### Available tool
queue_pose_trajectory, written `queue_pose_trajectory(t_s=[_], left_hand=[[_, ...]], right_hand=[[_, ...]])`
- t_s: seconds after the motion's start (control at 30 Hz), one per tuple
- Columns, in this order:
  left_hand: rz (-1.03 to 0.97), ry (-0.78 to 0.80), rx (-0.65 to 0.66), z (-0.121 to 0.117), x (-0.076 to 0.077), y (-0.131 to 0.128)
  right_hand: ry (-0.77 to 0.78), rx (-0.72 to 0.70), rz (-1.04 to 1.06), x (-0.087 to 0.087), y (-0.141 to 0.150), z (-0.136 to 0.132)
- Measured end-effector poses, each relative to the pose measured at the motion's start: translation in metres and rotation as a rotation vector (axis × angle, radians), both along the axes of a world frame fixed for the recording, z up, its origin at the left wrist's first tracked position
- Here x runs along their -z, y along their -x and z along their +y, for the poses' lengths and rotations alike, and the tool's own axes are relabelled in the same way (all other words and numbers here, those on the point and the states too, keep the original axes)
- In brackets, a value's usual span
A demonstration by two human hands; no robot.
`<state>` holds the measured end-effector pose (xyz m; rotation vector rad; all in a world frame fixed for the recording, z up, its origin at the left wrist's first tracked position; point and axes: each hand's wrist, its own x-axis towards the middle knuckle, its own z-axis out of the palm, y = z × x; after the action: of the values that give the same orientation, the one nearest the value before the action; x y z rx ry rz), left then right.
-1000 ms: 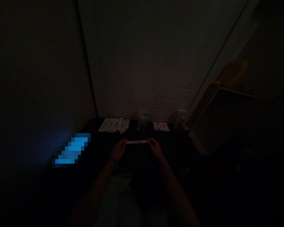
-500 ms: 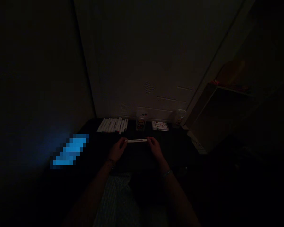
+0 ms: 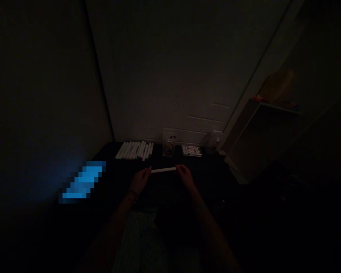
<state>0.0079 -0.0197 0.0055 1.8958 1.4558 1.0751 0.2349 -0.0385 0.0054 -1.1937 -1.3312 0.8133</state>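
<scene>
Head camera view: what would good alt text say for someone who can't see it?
The left hand and right hand hold a white marker level over a dark table in dim light, a row of similar markers lying beyond.

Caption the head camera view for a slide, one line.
Left hand and right hand hold a white marker by its ends, a row of white markers lying beyond.

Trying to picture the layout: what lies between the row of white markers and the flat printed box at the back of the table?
In the head view, a clear container with a printed label stands between the row of white markers and the flat printed box.
</scene>
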Motion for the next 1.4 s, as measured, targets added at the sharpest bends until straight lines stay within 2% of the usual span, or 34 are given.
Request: queue_pose_trajectory(t_s=[0.27, 0.47, 0.83, 1.1, 1.27, 1.4], left_hand=[[0.053, 0.008, -0.043, -0.001, -0.001, -0.001], [0.004, -0.032, -0.025, 0.0, -0.001, -0.002], [0.041, -0.014, -0.013, 0.002, 0.003, 0.0], [-0.01, 0.004, 0.024, -0.002, 0.0, -0.001], [-0.044, -0.008, 0.012, -0.001, 0.0, -0.001], [-0.065, -0.01, 0.028, 0.0, 0.0, -0.002]], right_hand=[[0.005, 0.019, -0.06, -0.001, 0.0, -0.001], [-0.076, -0.011, -0.059, -0.005, 0.0, -0.004], [-0.048, -0.015, -0.101, 0.003, -0.002, 0.001], [-0.059, -0.023, -0.041, -0.004, 0.0, -0.004], [-0.011, -0.018, -0.021, -0.011, 0.002, -0.007], [-0.024, -0.036, 0.003, -0.01, 0.001, -0.006]])
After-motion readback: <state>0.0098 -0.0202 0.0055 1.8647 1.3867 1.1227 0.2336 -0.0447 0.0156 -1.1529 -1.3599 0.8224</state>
